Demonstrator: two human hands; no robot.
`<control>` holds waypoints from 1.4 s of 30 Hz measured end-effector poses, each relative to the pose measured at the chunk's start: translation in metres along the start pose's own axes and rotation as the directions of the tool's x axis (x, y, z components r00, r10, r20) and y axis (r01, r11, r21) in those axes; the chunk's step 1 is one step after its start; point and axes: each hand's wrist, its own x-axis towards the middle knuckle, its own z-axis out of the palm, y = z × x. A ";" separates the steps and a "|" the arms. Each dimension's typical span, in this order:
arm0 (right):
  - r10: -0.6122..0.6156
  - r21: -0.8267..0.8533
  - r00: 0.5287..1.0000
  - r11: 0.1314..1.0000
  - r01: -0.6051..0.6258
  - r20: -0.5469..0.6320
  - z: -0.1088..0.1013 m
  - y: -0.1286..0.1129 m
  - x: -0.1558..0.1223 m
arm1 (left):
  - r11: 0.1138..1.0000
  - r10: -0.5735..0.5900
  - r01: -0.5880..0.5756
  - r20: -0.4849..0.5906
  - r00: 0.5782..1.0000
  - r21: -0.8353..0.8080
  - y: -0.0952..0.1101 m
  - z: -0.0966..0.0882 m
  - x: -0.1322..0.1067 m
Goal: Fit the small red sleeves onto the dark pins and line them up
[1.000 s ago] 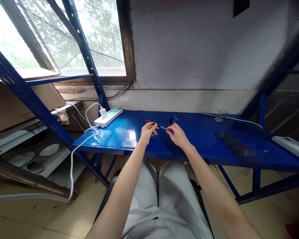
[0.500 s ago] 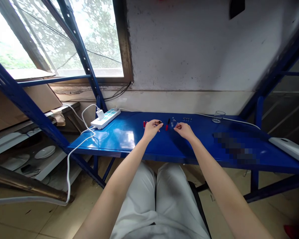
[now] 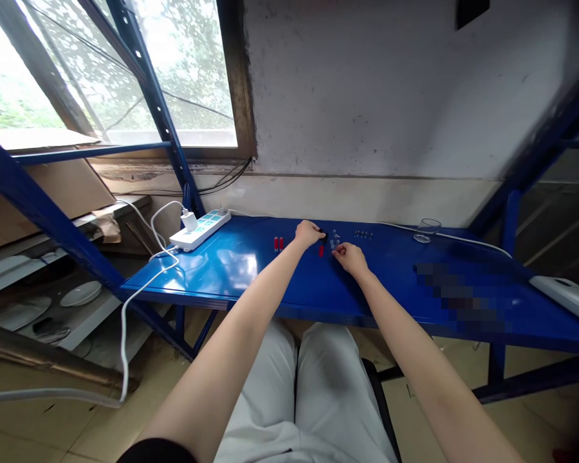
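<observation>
Black parts lie at my left hand, fingers curled; clear pieces just left of my right hand, fingers bunched. I can't tell what either pinches. Laying-out seems the step; next calls for precision.

A small black part is showing at the left hand, just behind a red piece; small translucent pieces are lying alongside.

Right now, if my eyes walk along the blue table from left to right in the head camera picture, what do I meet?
White power strip, two small red cylinders, left hand, right hand, clear glass, white object at the far right.
</observation>
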 end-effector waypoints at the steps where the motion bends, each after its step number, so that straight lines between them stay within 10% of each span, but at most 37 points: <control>1: -0.004 -0.009 1.000 1.000 0.004 0.003 0.000 0.000 0.000 | 1.000 -0.013 0.013 0.016 1.000 0.004 -0.002 0.001 0.003; 30: 0.037 0.027 0.999 0.999 -0.038 0.031 -0.005 -0.004 -0.005 | 0.972 0.232 -0.234 0.077 0.970 0.010 -0.041 0.038 0.038; 42: 0.039 0.040 0.999 0.998 -0.040 0.018 -0.002 -0.001 -0.003 | 0.998 0.003 -0.003 0.008 1.000 -0.069 -0.046 0.023 0.012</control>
